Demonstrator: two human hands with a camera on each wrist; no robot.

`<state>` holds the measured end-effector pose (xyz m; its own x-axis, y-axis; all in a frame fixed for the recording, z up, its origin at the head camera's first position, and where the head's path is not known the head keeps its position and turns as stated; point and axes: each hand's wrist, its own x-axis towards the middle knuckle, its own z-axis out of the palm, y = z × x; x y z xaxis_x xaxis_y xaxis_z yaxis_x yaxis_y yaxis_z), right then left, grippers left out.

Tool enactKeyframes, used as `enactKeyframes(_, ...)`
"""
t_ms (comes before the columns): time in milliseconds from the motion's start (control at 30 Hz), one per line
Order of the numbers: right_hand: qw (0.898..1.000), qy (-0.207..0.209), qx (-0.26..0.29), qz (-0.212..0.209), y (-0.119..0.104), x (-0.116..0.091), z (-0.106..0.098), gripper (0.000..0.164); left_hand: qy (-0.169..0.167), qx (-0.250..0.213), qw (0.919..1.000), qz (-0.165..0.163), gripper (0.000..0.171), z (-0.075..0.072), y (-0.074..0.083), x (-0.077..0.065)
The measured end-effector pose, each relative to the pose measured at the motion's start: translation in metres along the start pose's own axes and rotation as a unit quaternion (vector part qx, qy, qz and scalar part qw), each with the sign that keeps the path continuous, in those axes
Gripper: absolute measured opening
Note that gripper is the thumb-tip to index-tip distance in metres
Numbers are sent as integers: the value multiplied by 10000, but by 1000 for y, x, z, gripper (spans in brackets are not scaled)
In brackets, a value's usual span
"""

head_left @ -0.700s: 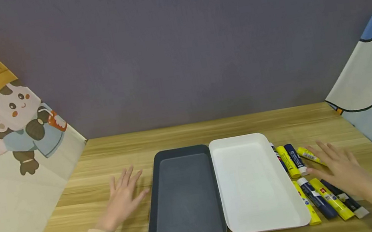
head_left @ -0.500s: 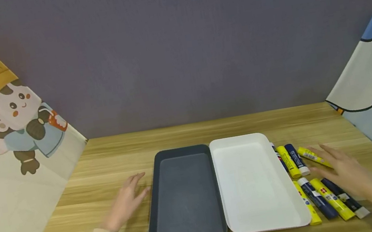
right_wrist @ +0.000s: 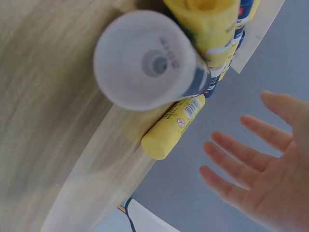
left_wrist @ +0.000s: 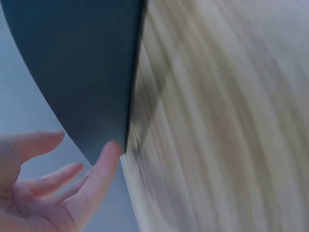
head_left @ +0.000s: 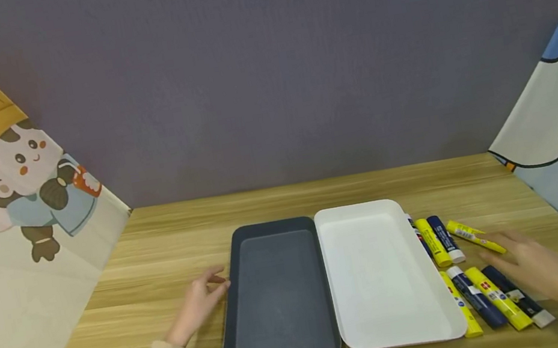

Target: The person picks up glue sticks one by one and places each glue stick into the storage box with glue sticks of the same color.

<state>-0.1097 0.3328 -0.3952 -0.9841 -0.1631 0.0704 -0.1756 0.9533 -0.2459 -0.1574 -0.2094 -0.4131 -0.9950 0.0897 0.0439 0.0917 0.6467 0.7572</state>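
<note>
Beside the left wall of a dark grey tray [head_left: 277, 302] is my left hand [head_left: 197, 301], its fingers loosely bent and nothing in its grasp. In the left wrist view its fingertips [left_wrist: 112, 150] are at the tray's side; whether they touch it I cannot tell. My right hand [head_left: 529, 268] hovers above glue sticks at the right, and in the right wrist view its fingers are spread and hold nothing. Nearest to it lies a yellow glue stick [head_left: 472, 236]. A dark blue glue stick [head_left: 514, 295] with a white end and another yellow glue stick [head_left: 498, 298] lie just below.
A white tray [head_left: 389, 278] stands right against the grey one. Several more yellow and blue glue sticks [head_left: 434, 244] lie along its right side, one partly hidden by its rim. A dark panel [head_left: 264, 79] rises behind the wooden table [head_left: 179, 232], with printed sheets on both sides.
My left hand has moved right and nearer to the grey tray, its fingers bending more. My right hand has shifted slightly right and toward me, uncovering more of the upper yellow glue stick.
</note>
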Motion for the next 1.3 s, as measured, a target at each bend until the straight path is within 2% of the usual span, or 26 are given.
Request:
enactKeyframes(100,9999,-99,61,38,2,-1,1,47,-142,-534,9977,-381,38,3,1,1)
enactKeyframes(167,9999,-139,74,36,4,-1,2,46,-187,-734,9956,-544,37,4,3,1)
enactKeyframes(300,9996,-243,8,148,7,-2,3,47,-234,-751,9949,-627,35,5,6,1)
enactKeyframes(667,9985,-471,183,202,13,-4,4,38,-216,-646,9959,-594,35,7,6,6)
enactKeyframes(933,9957,-795,361,301,17,-4,7,34,-173,-615,9961,-617,35,8,7,9)
enactKeyframes(1300,9853,-1519,358,701,20,-6,11,46,-192,-661,9959,-587,35,8,6,10)
